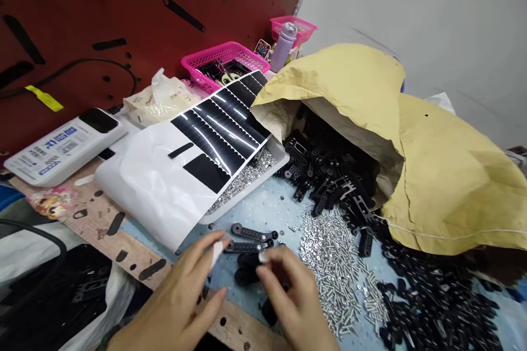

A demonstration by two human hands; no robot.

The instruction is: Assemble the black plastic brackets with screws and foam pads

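My left hand [177, 296] is at the lower middle, fingers apart, with something white at a fingertip. It is nearest to a pair of black perforated plastic links [251, 238] lying on the blue mat [272, 203]. My right hand [288, 301] pinches a chunky black plastic part [247, 269], which is partly hidden by the fingers. A heap of silver screws [331, 269] lies just right of that hand. Farther back, black plastic parts [329, 170] spill from a yellow paper sack [415, 142].
A white tray of small screws [247, 181] sits under a sheet of black adhesive strips [218, 137]. Black parts [436, 301] cover the mat at right. A white device [66, 145] rests on the wooden board [111, 225]. Pink baskets [224, 63] stand behind, before a red panel [123, 33].
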